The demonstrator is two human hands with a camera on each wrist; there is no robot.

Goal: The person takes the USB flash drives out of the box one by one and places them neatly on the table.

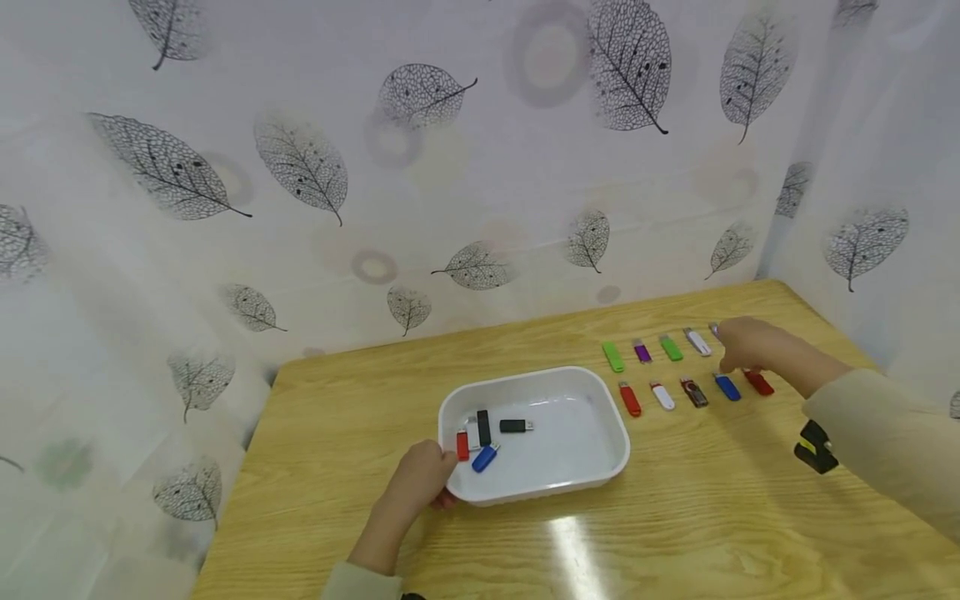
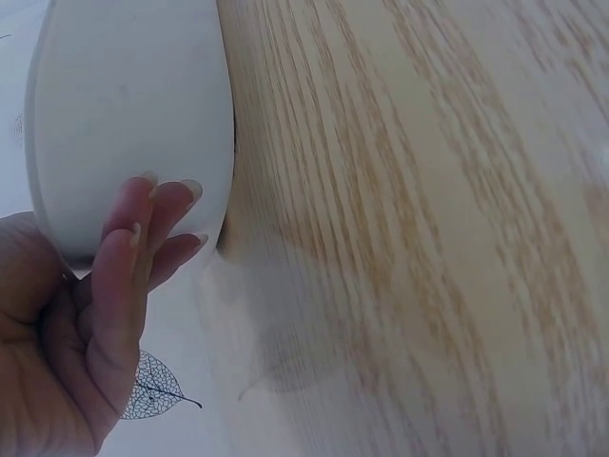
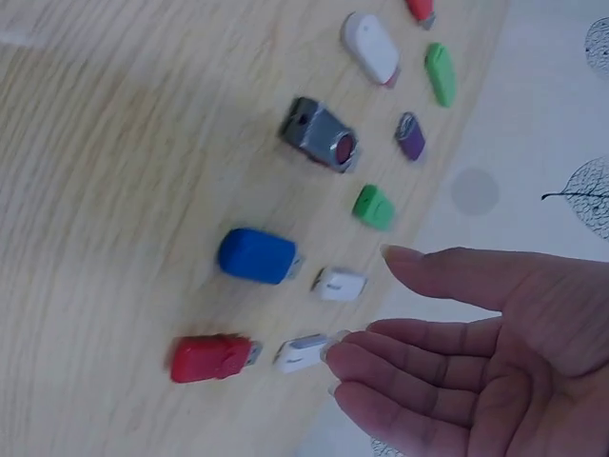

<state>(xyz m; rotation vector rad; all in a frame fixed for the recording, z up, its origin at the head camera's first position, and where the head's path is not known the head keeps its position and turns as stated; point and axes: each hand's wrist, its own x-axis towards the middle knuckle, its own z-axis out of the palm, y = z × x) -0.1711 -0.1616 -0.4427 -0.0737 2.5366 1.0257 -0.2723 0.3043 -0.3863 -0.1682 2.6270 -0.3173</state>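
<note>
My left hand grips the left corner of a white plastic tray, with the thumb over the rim and the fingers against the outer wall. Inside the tray's left part lie several USB sticks, among them a red one, a blue one and a black one. My right hand is over the far right end of two rows of USB sticks. In the right wrist view its thumb and fingers are apart, with fingertips beside a white USB stick; whether they touch it I cannot tell.
The back row holds green, purple and white sticks, including a light green one. In the front row lie a red stick, a swivel one and a blue one. A leaf-patterned curtain hangs behind the wooden table.
</note>
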